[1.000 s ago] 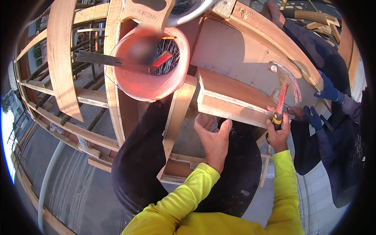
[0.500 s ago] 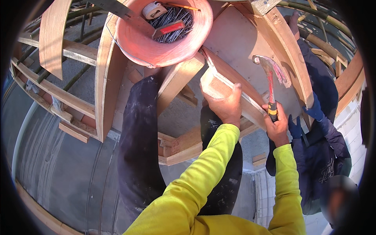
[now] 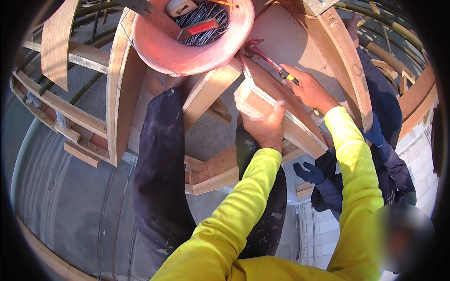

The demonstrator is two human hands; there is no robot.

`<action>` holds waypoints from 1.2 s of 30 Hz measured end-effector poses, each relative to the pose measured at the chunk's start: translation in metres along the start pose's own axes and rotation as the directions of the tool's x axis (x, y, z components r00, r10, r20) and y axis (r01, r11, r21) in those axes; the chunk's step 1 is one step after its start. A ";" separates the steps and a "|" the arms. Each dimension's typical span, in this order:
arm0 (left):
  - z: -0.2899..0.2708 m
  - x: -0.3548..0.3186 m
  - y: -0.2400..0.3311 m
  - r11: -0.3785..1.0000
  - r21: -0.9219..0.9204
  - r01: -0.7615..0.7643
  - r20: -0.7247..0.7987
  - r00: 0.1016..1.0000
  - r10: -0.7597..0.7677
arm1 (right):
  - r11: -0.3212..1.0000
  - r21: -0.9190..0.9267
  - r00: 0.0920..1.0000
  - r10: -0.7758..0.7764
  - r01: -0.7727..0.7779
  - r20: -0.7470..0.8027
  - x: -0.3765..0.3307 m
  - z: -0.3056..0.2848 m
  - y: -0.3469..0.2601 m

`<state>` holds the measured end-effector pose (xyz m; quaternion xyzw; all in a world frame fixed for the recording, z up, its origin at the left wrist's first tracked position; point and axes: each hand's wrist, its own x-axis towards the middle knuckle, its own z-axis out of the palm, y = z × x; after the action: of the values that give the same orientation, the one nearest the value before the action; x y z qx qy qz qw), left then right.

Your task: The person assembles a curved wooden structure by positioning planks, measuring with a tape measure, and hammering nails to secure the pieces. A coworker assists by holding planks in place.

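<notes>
My left hand (image 3: 268, 127) is closed round the near end of a short wooden beam (image 3: 248, 100), thumb up along its side. In my right hand (image 3: 309, 91) is a claw hammer (image 3: 269, 61) with a red shaft and a black-and-yellow grip. Its head lies beyond the beam, close to the far end of the board and just right of the bucket. A pinkish plastic bucket (image 3: 187, 65) stands ahead, holding many nails (image 3: 202, 21), a tape measure (image 3: 180, 7), a red-faced tool (image 3: 199, 29) and a pencil. A metal blade (image 3: 145, 9) leans over its rim.
Curved wooden ribs (image 3: 119, 93) rise at left and right (image 3: 344, 61), with bamboo poles behind. At the right, a person in dark clothes (image 3: 391, 159) wears blue gloves (image 3: 309, 173), close to my right arm. My legs (image 3: 161, 178) straddle the frame above a grey floor.
My right hand has moved up and left, swinging the hammer from upright to pointing toward the bucket. My left hand keeps its hold. The person's gloved hand has shifted down and left.
</notes>
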<state>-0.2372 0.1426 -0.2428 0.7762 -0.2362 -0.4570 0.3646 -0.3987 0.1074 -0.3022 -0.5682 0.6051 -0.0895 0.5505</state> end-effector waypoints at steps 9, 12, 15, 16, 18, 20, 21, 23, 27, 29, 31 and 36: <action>0.000 -0.001 0.011 1.000 -0.002 0.011 0.003 1.000 -0.011 | 0.863 0.319 0.912 0.409 -0.391 0.009 -0.022 -0.036 -0.070; 0.000 0.001 0.006 1.000 -0.015 -0.018 0.008 1.000 0.019 | 0.890 0.259 0.911 0.406 -0.375 -0.076 -0.048 -0.030 -0.083; 0.003 0.000 0.005 1.000 0.016 0.005 -0.020 1.000 -0.005 | 0.854 0.374 0.887 0.438 -0.360 -0.147 -0.085 -0.021 -0.103; 0.001 0.000 0.005 0.999 0.033 0.009 -0.023 1.000 -0.008 | 0.830 0.431 0.874 0.457 -0.353 -0.165 -0.100 -0.016 -0.111; 0.001 0.002 0.001 0.998 0.061 0.007 -0.022 1.000 -0.006 | 0.737 0.563 0.824 0.542 -0.374 -0.162 -0.130 -0.005 -0.130; 0.003 0.001 -0.002 0.993 0.098 -0.070 -0.032 0.997 0.073 | 0.725 0.588 0.784 0.576 -0.359 -0.232 -0.160 0.019 -0.132; 0.002 0.002 -0.004 0.991 0.115 -0.064 -0.025 0.997 0.068 | 0.694 0.597 0.754 0.622 -0.403 -0.214 -0.170 0.026 -0.134; -0.005 0.004 -0.004 0.989 0.145 -0.003 0.022 1.000 0.000 | 0.683 0.595 0.722 0.651 -0.423 -0.234 -0.184 0.039 -0.133; 0.004 0.000 0.008 0.985 0.153 -0.077 -0.021 0.996 0.081 | 0.727 0.593 0.723 0.610 -0.347 -0.324 -0.200 0.071 -0.121; 0.001 0.002 0.004 0.982 0.186 -0.031 0.001 1.000 0.031 | 0.700 0.634 0.722 0.619 -0.329 -0.309 -0.199 0.078 -0.123; -0.004 0.003 0.004 0.969 0.246 0.003 0.002 1.000 -0.004 | 0.620 0.708 0.675 0.684 -0.338 -0.276 -0.199 0.095 -0.129; -0.008 0.001 0.015 0.974 0.222 0.038 -0.077 0.997 -0.021 | 0.530 0.771 0.679 0.712 -0.352 -0.179 -0.205 0.094 -0.139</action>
<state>-0.2305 0.1356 -0.2293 0.8322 -0.2607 -0.4038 0.2766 -0.2961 0.2701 -0.1204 -0.0615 0.7901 -0.2619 0.5508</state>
